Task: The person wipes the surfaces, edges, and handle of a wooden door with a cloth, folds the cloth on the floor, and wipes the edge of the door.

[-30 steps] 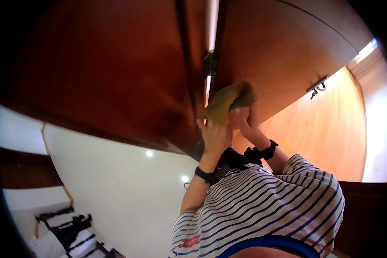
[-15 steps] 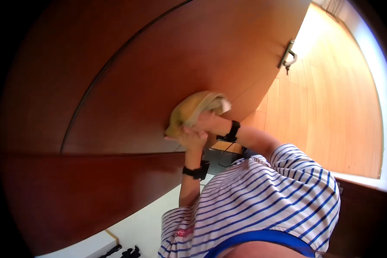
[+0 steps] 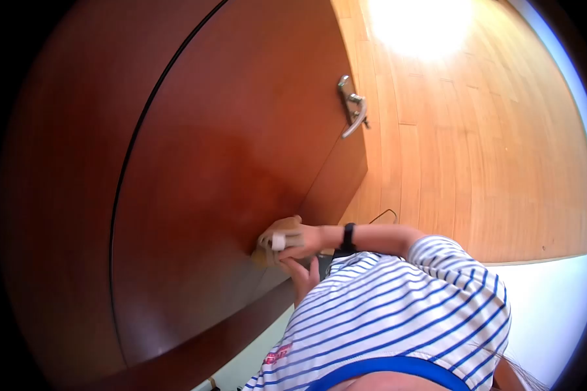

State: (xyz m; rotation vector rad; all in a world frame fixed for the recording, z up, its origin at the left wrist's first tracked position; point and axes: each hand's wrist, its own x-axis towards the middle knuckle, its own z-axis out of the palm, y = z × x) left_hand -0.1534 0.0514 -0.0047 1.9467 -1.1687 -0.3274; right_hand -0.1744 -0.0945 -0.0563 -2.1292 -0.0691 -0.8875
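A tan cloth (image 3: 262,253) with a small white label lies bunched against a reddish-brown wooden door (image 3: 228,156). My right hand (image 3: 304,240) is closed around it, pressing it to the door's surface, and a black band circles that wrist. Just below, my left hand (image 3: 301,272) reaches up beside the cloth with thumb and fingers apart. Its fingertips are at the cloth's lower edge, partly hidden, and whether they touch it I cannot tell. The left wrist is behind my striped shirt.
A metal lever handle (image 3: 355,114) with a key sticks out near the door's edge. Beyond it stretches a wooden plank floor (image 3: 437,169) with a bright glare. A thin dark cable (image 3: 386,213) loops above my right forearm. A black line (image 3: 125,156) runs along the door's far side.
The cloth and both hands have moved down and left in view, closer to my body. My left thumb and fingers have spread. The view has shifted, showing the handle further left and more floor.
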